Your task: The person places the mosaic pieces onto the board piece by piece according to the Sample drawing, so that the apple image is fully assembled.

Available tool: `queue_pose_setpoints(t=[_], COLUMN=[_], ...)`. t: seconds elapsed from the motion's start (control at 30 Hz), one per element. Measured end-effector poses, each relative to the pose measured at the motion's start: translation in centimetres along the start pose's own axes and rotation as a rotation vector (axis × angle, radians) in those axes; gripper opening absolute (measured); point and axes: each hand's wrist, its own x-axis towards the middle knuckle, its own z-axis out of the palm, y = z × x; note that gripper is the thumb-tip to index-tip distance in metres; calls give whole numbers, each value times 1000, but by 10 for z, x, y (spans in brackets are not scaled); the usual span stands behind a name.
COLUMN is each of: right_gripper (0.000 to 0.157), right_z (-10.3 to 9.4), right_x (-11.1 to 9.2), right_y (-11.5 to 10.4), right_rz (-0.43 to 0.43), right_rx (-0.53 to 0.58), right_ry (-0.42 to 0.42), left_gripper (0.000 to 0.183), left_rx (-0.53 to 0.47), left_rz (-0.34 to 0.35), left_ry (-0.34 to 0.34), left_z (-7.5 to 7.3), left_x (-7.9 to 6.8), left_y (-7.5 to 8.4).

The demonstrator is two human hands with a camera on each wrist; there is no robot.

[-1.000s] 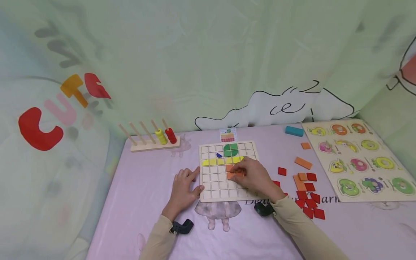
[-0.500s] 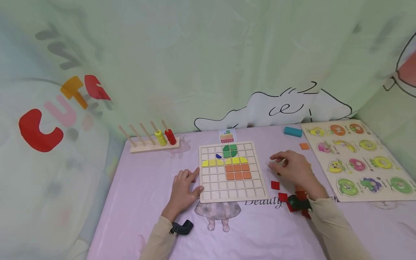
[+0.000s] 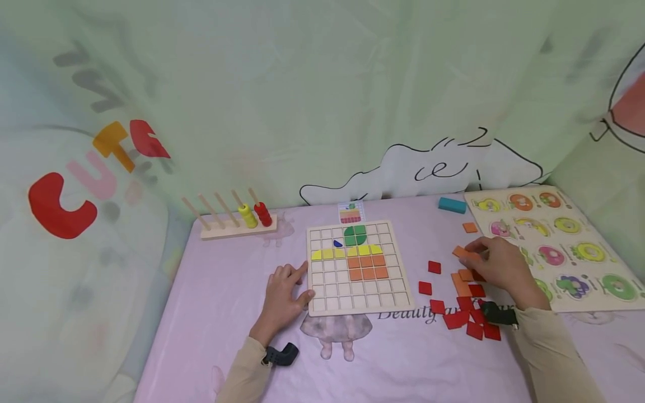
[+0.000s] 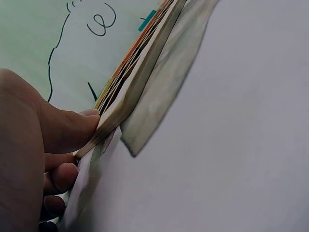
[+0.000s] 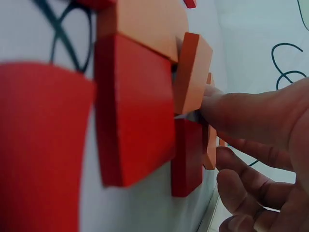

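My right hand (image 3: 504,266) pinches a long orange wooden block (image 3: 459,252) just above the tabletop at the right. Close below its fingers lie more orange blocks (image 3: 459,284) and scattered red square tiles (image 3: 475,330); in the right wrist view, a red tile (image 5: 140,116) looms large. My left hand (image 3: 284,294) rests at the left edge of a wooden grid board (image 3: 330,288), its thumb and index finger touching that edge. Set on the board are green pieces (image 3: 355,235), a row of yellow pieces (image 3: 328,253), orange pieces (image 3: 368,267) and a small blue piece (image 3: 337,243).
A pattern card (image 3: 351,212) lies behind the board. At the back left stands a peg counting stand (image 3: 224,230) with yellow and red beads. A teal block (image 3: 452,205) and a fruit puzzle board (image 3: 541,271) are at the right, partly behind my right hand. A curtain hangs behind the table.
My right hand has let go of the orange pieces on the grid, moved right and taken hold of another long orange block. My left hand has stayed at the board's edge.
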Motion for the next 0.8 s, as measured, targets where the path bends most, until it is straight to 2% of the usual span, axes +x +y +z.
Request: queue_pose_setpoints(t=[0.2, 0.43, 0.63, 0.8], right_gripper=[46, 47, 52, 52], right_z=[5, 15, 25, 35], right_x=[0, 0, 6, 11], right_y=[0, -10, -29, -51], right_rz=[-24, -58, -68, -100], right_rx=[15, 92, 214, 292], right_ry=[35, 106, 144, 108], left_gripper=[67, 66, 66, 67], left_rx=[-9, 3, 9, -3], left_rz=[1, 14, 11, 19], left_ry=[6, 13, 13, 15], left_z=[-1, 1, 1, -1], left_x=[-1, -1, -1, 0], left_y=[1, -1, -1, 0])
